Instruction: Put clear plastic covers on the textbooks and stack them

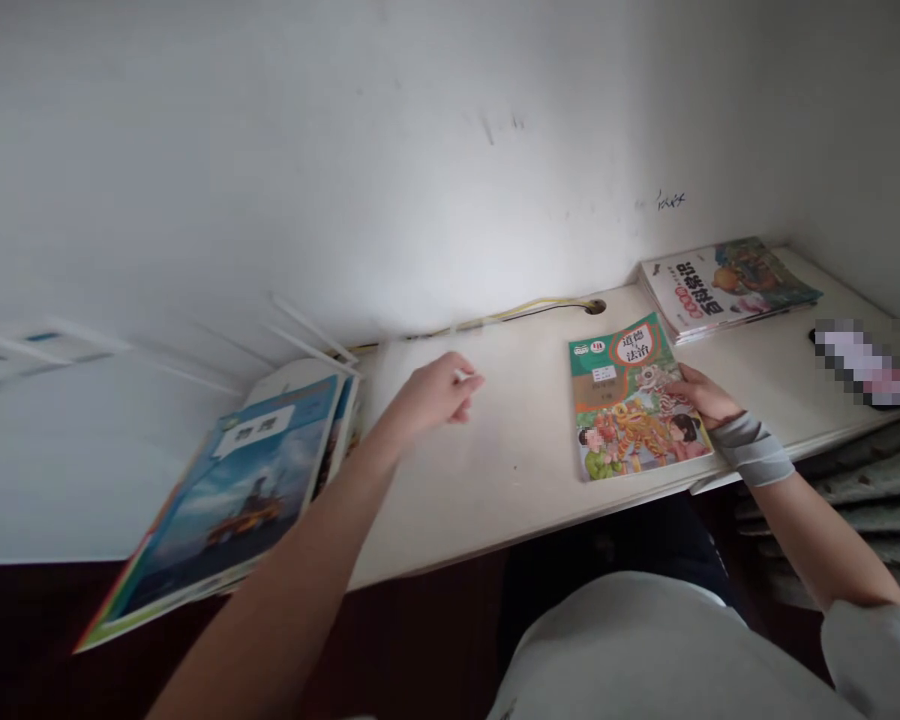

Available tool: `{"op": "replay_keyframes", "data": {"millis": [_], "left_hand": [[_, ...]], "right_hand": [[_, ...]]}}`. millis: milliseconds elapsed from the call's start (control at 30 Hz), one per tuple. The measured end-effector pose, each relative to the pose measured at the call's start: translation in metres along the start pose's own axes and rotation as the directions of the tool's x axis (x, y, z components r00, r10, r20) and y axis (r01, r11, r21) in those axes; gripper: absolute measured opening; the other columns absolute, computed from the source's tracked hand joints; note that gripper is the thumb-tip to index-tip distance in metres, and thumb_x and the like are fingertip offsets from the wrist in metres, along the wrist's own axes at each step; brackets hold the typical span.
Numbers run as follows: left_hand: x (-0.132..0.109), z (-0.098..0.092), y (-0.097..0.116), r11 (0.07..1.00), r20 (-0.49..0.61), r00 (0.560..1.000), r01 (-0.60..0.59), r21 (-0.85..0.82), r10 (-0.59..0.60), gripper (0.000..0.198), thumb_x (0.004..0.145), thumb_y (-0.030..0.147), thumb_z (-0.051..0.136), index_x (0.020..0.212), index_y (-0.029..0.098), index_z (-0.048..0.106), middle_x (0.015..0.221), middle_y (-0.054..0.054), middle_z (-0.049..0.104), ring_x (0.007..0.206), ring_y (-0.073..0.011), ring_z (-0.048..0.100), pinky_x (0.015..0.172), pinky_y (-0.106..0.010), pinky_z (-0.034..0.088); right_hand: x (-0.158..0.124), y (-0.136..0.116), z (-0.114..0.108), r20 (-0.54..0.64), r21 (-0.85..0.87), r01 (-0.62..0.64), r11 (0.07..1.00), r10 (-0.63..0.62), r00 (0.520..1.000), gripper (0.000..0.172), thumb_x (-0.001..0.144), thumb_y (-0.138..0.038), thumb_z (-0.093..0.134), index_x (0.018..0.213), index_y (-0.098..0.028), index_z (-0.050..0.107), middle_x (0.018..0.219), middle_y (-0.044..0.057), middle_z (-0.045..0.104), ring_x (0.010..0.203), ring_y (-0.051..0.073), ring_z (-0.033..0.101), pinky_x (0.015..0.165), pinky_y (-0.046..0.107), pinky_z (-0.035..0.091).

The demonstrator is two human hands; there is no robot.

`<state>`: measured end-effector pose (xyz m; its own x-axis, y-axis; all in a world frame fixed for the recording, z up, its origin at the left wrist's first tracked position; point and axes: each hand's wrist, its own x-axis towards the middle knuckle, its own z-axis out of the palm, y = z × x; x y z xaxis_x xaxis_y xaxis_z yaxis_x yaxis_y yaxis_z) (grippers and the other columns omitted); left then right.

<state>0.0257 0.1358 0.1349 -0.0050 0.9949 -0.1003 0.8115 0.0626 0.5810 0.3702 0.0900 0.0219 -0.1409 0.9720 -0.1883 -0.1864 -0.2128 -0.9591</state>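
My right hand [707, 397] grips the right edge of a green textbook [622, 405] with its thumb on the cover. The book lies face up on the white desk, its cover drawn with children and a lion dance. My left hand [444, 388] is closed above the desktop to the left of that book. Something small and white shows between its fingers, too little to name. Beside my left forearm lies a stack of books topped by a blue physics textbook [240, 490] with an oil rig on it, partly over the desk's edge.
Several thin books [731, 285] are stacked against the wall at the back right. A phone [866, 365] with a blurred screen lies at the far right. A yellow cable [525, 308] runs along the wall to a hole [595, 307] in the desk [487, 480].
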Motion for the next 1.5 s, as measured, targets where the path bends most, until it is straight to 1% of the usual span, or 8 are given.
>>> {"op": "replay_keyframes", "data": {"millis": [100, 233, 333, 400, 433, 600, 800, 1500], "left_hand": [[-0.018, 0.002, -0.021, 0.902, -0.188, 0.962, -0.102, 0.419, 0.196, 0.034, 0.08, 0.022, 0.059, 0.112, 0.012, 0.055, 0.096, -0.017, 0.066, 0.099, -0.0349, 0.063, 0.087, -0.048, 0.047], [-0.035, 0.05, -0.014, 0.808, -0.03, 0.917, -0.334, 0.486, 0.398, 0.043, 0.087, 0.025, 0.048, 0.127, 0.009, 0.048, 0.136, -0.021, 0.048, 0.131, -0.0305, 0.04, 0.108, -0.042, 0.031], [-0.038, 0.096, -0.005, 0.787, 0.136, 0.907, -0.414, 0.457, 0.398, 0.045, 0.088, 0.026, 0.045, 0.129, 0.007, 0.047, 0.146, -0.022, 0.035, 0.14, -0.0329, 0.022, 0.112, -0.05, 0.02], [-0.037, 0.119, -0.004, 0.803, 0.163, 0.917, -0.399, 0.443, 0.365, 0.048, 0.09, 0.026, 0.04, 0.132, 0.004, 0.044, 0.148, -0.024, 0.029, 0.142, -0.0342, 0.014, 0.111, -0.056, 0.018], [-0.037, 0.128, -0.005, 0.816, 0.158, 0.925, -0.379, 0.437, 0.344, 0.049, 0.091, 0.026, 0.037, 0.134, 0.004, 0.043, 0.148, -0.024, 0.028, 0.142, -0.0342, 0.013, 0.11, -0.057, 0.018], [-0.034, 0.147, -0.023, 0.85, 0.139, 0.948, -0.317, 0.421, 0.285, 0.052, 0.093, 0.03, 0.029, 0.141, 0.01, 0.034, 0.149, -0.019, 0.031, 0.141, -0.0329, 0.019, 0.11, -0.058, 0.017], [-0.037, 0.15, -0.032, 0.841, 0.107, 0.935, -0.351, 0.413, 0.338, 0.056, 0.094, 0.037, 0.025, 0.143, 0.009, 0.033, 0.15, -0.016, 0.03, 0.14, -0.033, 0.021, 0.112, -0.055, 0.013], [-0.032, 0.151, -0.028, 0.861, 0.121, 0.928, -0.372, 0.347, 0.353, 0.056, 0.094, 0.037, 0.027, 0.143, 0.009, 0.033, 0.151, -0.015, 0.029, 0.141, -0.0319, 0.018, 0.113, -0.053, 0.007]], "right_hand": [[0.013, -0.004, -0.002, 0.001, -0.391, 0.08, 0.917, -0.087, 0.996, 0.042, 0.074, -0.027, 0.056, 0.114, -0.016, 0.056, 0.107, 0.009, 0.069, 0.097, 0.026, 0.065, 0.085, 0.043, 0.053], [0.022, -0.022, 0.014, -0.131, -0.726, 0.108, 0.679, -0.291, 0.948, 0.057, 0.08, -0.024, 0.05, 0.134, -0.006, 0.041, 0.142, 0.021, 0.041, 0.134, 0.033, 0.033, 0.109, 0.053, 0.027], [0.018, -0.025, 0.054, -0.002, -0.959, 0.12, 0.255, -0.434, 0.901, 0.055, 0.088, -0.022, 0.039, 0.14, -0.005, 0.034, 0.152, 0.021, 0.022, 0.141, 0.034, 0.015, 0.112, 0.057, 0.011], [0.017, -0.016, 0.086, 0.21, -0.977, 0.21, -0.036, -0.323, 0.923, 0.051, 0.092, -0.026, 0.032, 0.139, -0.005, 0.037, 0.15, 0.023, 0.025, 0.138, 0.036, 0.023, 0.109, 0.06, 0.016], [0.02, -0.009, 0.101, 0.264, -0.965, 0.256, -0.065, -0.283, 0.922, 0.049, 0.093, -0.024, 0.031, 0.137, -0.006, 0.041, 0.15, 0.021, 0.027, 0.138, 0.035, 0.024, 0.109, 0.06, 0.017], [0.047, 0.027, 0.133, 0.38, -0.919, 0.366, -0.147, -0.078, 0.922, 0.052, 0.092, -0.029, 0.034, 0.141, -0.01, 0.036, 0.151, 0.02, 0.024, 0.139, 0.037, 0.022, 0.102, 0.068, 0.021], [0.061, 0.031, 0.128, 0.343, -0.934, 0.322, -0.155, -0.133, 0.93, 0.054, 0.091, -0.031, 0.033, 0.142, -0.013, 0.036, 0.152, 0.017, 0.024, 0.138, 0.037, 0.022, 0.101, 0.071, 0.018], [-0.002, 0.041, 0.104, 0.465, -0.881, 0.444, -0.165, -0.123, 0.877, 0.054, 0.093, -0.037, 0.033, 0.143, -0.016, 0.036, 0.151, 0.013, 0.027, 0.139, 0.031, 0.024, 0.109, 0.06, 0.014]]}}
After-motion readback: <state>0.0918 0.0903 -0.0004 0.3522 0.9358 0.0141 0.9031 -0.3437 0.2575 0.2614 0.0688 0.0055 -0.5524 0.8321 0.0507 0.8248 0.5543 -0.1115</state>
